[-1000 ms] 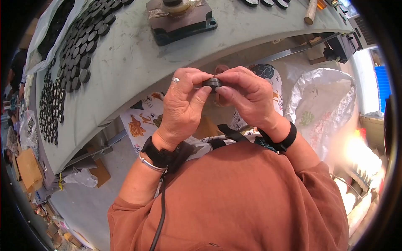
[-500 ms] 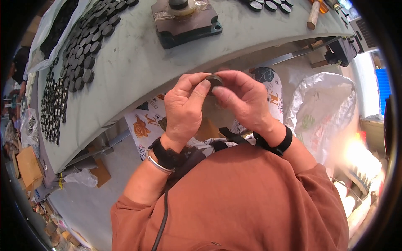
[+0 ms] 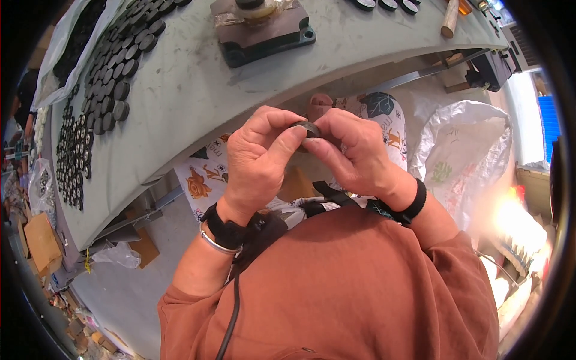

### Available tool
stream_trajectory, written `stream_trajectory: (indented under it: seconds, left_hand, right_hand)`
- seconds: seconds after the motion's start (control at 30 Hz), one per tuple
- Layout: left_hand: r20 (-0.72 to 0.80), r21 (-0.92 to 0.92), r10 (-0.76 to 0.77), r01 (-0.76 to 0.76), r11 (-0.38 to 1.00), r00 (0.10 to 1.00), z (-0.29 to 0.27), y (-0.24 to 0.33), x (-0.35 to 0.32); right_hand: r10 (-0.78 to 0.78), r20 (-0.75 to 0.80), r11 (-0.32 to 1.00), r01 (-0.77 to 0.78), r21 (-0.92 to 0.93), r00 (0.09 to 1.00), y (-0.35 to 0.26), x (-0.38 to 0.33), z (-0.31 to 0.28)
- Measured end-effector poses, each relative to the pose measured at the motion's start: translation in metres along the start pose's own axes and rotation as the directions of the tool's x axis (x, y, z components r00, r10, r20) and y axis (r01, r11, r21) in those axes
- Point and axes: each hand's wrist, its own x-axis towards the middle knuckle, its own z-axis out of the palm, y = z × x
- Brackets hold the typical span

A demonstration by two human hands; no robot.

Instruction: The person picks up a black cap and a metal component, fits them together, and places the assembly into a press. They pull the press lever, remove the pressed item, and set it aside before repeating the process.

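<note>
Since the earlier frame, the black disc (image 3: 310, 129) has turned to a new tilt. Thumb and fingertips of the left hand (image 3: 257, 161) and right hand (image 3: 360, 151) are clamped on it, just off the table's (image 3: 180, 90) near edge. Along that edge sits a dark green-based fixture (image 3: 270, 47); black discs (image 3: 110, 90) and pale-centred pieces (image 3: 74, 157) crowd the left edge, a wooden handle (image 3: 449, 20) the right.

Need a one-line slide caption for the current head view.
Black disc in the grip of left hand and right hand, in front of a grey table bearing many dark discs.
</note>
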Motion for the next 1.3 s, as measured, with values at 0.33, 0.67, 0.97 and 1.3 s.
stream_trajectory:
  seconds: [0.33,0.67,0.97,1.3]
  left_hand:
    - [0.025,-0.343,-0.462,0.441,0.829,0.887,-0.006,-0.014,0.012]
    - [-0.004,0.093,-0.195,0.195,0.976,0.981,-0.007,-0.005,-0.009]
    - [0.044,0.465,0.052,-0.066,0.883,0.998,-0.010,-0.011,-0.008]
    - [-0.015,-0.108,-0.419,0.415,0.903,0.908,-0.009,-0.003,-0.002]
  right_hand:
    - [0.551,0.457,0.215,-0.648,0.730,0.698,0.022,0.001,0.011]
    - [0.414,0.599,-0.003,-0.657,0.754,0.686,0.023,-0.010,0.013]
    - [0.445,0.618,-0.155,-0.624,0.766,0.648,0.027,-0.011,0.017]
    - [0.320,0.651,-0.257,-0.599,0.759,0.688,0.039,-0.018,0.025]
